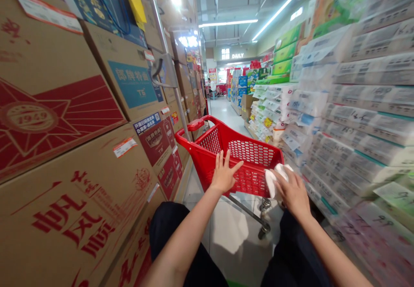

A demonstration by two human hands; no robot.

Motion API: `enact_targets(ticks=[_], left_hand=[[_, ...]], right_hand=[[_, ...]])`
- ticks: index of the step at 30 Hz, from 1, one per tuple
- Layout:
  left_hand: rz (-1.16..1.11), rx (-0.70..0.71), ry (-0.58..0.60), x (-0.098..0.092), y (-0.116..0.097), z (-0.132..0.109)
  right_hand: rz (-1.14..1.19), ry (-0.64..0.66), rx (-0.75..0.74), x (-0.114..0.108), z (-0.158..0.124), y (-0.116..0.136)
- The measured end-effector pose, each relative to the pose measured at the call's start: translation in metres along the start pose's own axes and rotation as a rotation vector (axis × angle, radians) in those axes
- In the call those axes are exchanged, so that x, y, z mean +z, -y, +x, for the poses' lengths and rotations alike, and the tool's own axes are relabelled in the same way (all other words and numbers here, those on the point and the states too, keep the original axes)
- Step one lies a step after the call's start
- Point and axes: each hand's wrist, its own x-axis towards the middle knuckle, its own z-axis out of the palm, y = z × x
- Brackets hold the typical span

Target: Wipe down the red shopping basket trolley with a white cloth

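A red plastic shopping cart (255, 153) stands sideways in front of me, its handle end to the left. Spread fingers of my left hand (224, 172) lie over the cart's near side wall; whether they press on it I cannot tell. My right hand (295, 192) grips a crumpled white cloth (271, 183) at the cart's right end, close to the upper corner. Part of the cloth is hidden behind the fingers. The cart's basket walls have rows of holes, and grey metal legs with dark wheels (263, 231) show below.
Stacked cardboard boxes (97, 183) rise close on my left, with a metal pole (166, 41) beside them. Piles of wrapped paper packs (365, 118) line the right. A tiled aisle (223, 110) runs ahead, where a person (212, 86) sits far off.
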Motion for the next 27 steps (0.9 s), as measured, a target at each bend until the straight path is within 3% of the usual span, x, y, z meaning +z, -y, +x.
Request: enact_targets(ticks=[3, 6, 11, 14, 17, 21, 24, 27], left_hand=[[-0.001, -0.024, 0.002, 0.0, -0.01, 0.0], [0.019, -0.023, 0.008, 0.0, -0.022, 0.001], [0.041, -0.012, -0.009, -0.001, -0.034, 0.002], [0.016, 0.033, -0.002, -0.003, -0.024, 0.001], [-0.002, 0.08, 0.017, -0.009, -0.002, -0.003], [0.046, 0.006, -0.027, -0.016, 0.017, -0.009], [0.056, -0.038, -0.038, -0.016, 0.008, -0.009], [0.056, -0.045, -0.023, -0.014, -0.007, -0.004]], right_hand=[[0.012, -0.042, 0.066, 0.011, -0.003, 0.008], [0.034, -0.064, 0.092, 0.017, 0.0, 0.036], [-0.004, -0.032, -0.002, 0.012, 0.019, 0.081], [0.005, 0.02, -0.091, 0.005, 0.023, 0.075], [0.021, 0.063, -0.148, -0.002, 0.015, 0.045], [-0.011, 0.013, -0.012, -0.002, -0.003, 0.016], [-0.058, -0.031, 0.107, 0.005, -0.006, 0.024], [-0.062, -0.039, 0.097, 0.011, 0.003, 0.055]])
